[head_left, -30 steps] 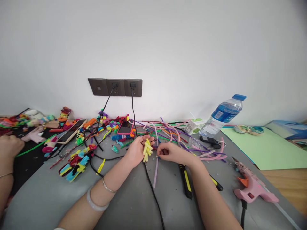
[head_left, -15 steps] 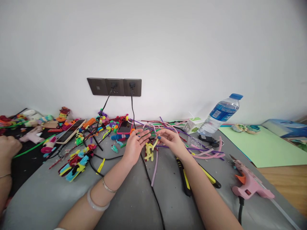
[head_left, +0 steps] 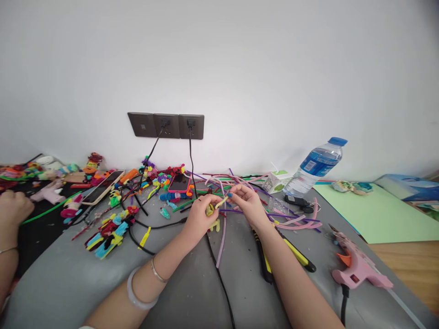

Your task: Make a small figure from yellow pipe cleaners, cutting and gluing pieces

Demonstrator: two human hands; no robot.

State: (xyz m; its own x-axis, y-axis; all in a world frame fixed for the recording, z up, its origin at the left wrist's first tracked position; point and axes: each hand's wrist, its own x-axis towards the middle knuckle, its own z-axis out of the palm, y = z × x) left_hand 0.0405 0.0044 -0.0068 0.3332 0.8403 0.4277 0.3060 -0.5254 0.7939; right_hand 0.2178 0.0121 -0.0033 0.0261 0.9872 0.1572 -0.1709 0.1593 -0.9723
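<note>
L hand (head_left: 200,214) is curled shut on a yellow bunch (head_left: 210,211) of short fuzzy bits. R hand (head_left: 246,201) pinches one end of a yellow fuzzy stick (head_left: 222,201) w/ thumb + finger. The stick crosses the small gap btwn the hands, and its other end sits right at the L fingertips.

What could go wrong, I think:
- The bunch looks loose, so bits could slip out and drop just under the L grip, where more yellow bits (head_left: 216,225) lie.
- A lilac stick (head_left: 222,240) and a black cable (head_left: 214,260) run below both grips. A wrist could snag them.
- A black-yellow cutter (head_left: 263,258) lies by the R wrist, so a bump could hurt.
- A pink glue gun (head_left: 358,269) sits farther out on the R side and may be hot.

Hard to see:
- Fingers cover the bits in the L fist, so I can't tell how many there are.
- I can't tell if the stick is joined to the bunch.
- The cutter's far end is under the R arm.
- Far L, another person's hand (head_left: 12,208) is cut off at the edge.
</note>
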